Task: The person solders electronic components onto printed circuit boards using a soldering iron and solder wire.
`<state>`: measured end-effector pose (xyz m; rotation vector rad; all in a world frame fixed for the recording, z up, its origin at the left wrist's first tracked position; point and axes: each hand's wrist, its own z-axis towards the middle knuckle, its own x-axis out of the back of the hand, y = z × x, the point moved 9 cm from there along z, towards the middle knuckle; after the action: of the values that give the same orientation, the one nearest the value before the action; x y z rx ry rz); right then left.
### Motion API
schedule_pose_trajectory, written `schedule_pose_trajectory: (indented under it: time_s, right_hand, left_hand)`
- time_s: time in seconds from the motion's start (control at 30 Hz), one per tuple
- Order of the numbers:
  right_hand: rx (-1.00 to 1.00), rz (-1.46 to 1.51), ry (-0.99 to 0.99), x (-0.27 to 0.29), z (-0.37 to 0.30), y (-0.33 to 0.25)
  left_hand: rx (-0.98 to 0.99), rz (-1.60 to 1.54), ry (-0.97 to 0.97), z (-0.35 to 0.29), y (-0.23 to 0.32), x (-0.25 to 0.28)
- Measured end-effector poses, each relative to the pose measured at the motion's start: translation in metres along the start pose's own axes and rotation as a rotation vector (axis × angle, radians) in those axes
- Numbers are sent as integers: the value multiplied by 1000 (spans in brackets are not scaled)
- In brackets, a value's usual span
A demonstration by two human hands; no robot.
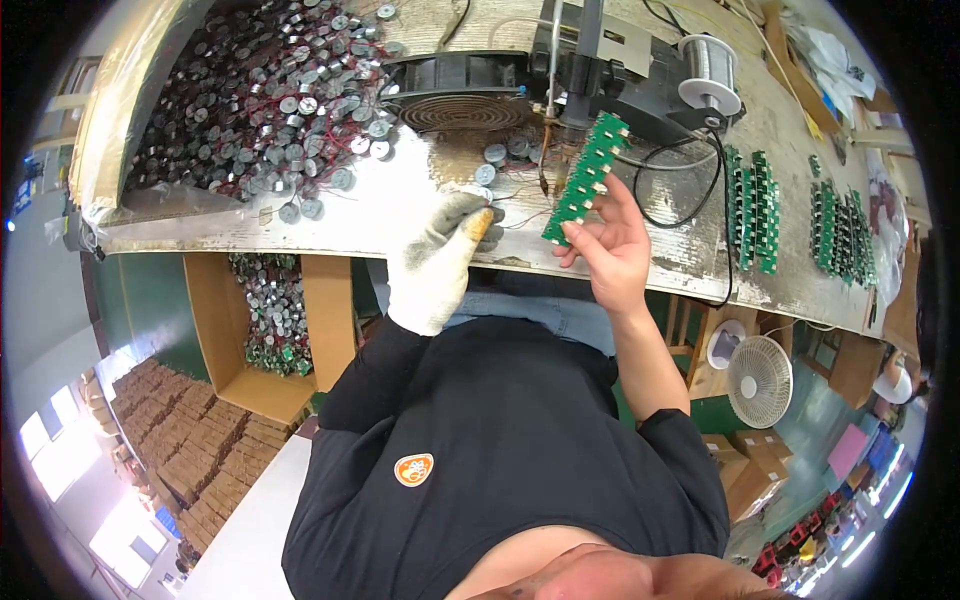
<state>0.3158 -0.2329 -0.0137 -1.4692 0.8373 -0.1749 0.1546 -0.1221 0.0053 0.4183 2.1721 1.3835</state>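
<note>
My bare right hand (pixel 615 245) grips a long green circuit board panel (pixel 590 172) near its lower end. The panel tilts up to the right, with pale connectors along both edges. To its left, my left hand (pixel 450 245) wears a white and grey glove with a yellow-stained thumb. Its fingers are curled together; what is between them is hidden, though thin wires show beside the fingertips. A small round metal motor (pixel 485 175) lies just beyond this hand. Past the panel's left edge, a thin metal tip (pixel 545 185) hangs down from the stand (pixel 582 75).
A large heap of wired round motors (pixel 290 105) covers the left of the bench. A black fan (pixel 455 90) and a solder wire spool (pixel 708 75) stand at the back. More green boards (pixel 755 210) lie right. An open carton (pixel 328 320) of motors sits below the bench.
</note>
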Motion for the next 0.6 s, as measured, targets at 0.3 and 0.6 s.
schedule_pose_trajectory:
  time_s: [0.3,0.6]
  right_hand:
    - [-44,14,-31,-6,2,-5]
    - [-45,71,-5,-6,6,-9]
  left_hand:
    - [-119,589,-65,6,1,-29]
    - [2,363,-82,14,-16,-33]
